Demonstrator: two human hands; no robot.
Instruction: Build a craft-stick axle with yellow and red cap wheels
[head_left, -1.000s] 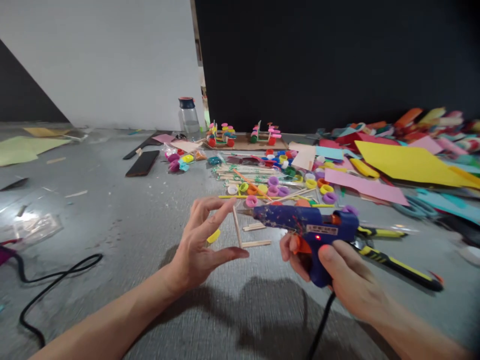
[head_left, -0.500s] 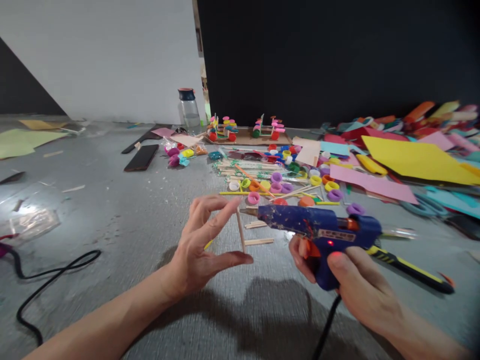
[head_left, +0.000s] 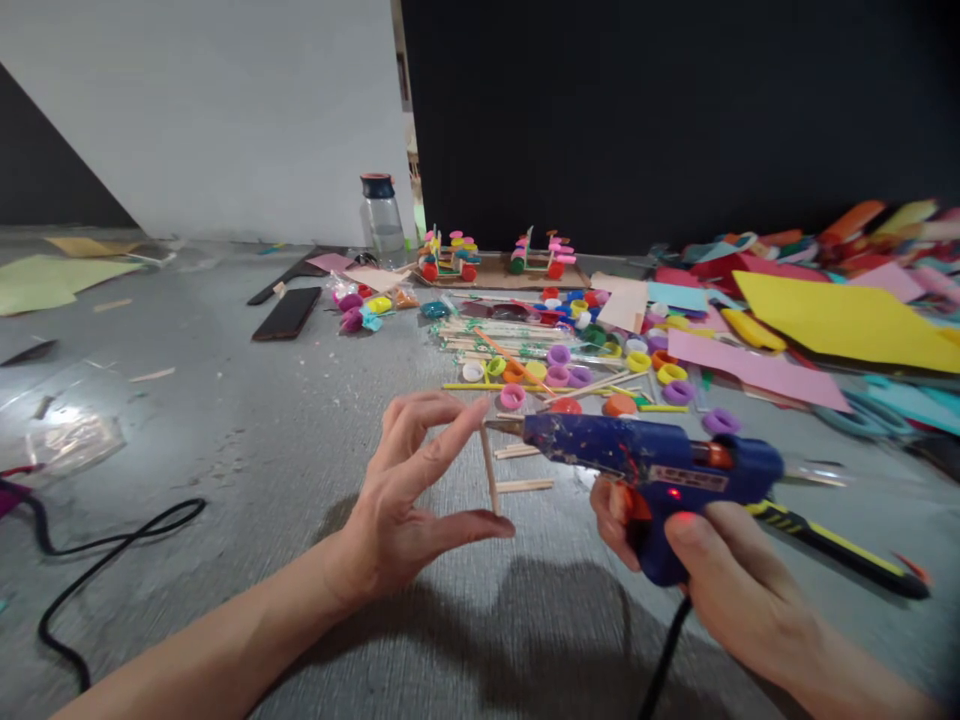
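Note:
My left hand (head_left: 409, 490) pinches a thin wooden stick (head_left: 489, 468) upright between forefinger and thumb, just above the grey floor. My right hand (head_left: 701, 565) grips the handle of a blue hot glue gun (head_left: 645, 465) with a red light lit on its side. The gun's metal nozzle points left and sits right at the top of the stick. A black cord (head_left: 660, 660) hangs down from the gun's handle.
Loose wooden sticks (head_left: 517, 470) lie just behind the hands. Farther back are coloured bottle caps (head_left: 555, 365), several stick bundles, coloured paper sheets (head_left: 840, 320), a yellow-black tool (head_left: 832, 545), a black phone (head_left: 285, 313), a water bottle (head_left: 381, 218), and a black cable (head_left: 97, 565) at left.
Both hands, the stick and the glue gun have slid slightly right and down in view, likely from head movement. The nozzle stays at the stick's top.

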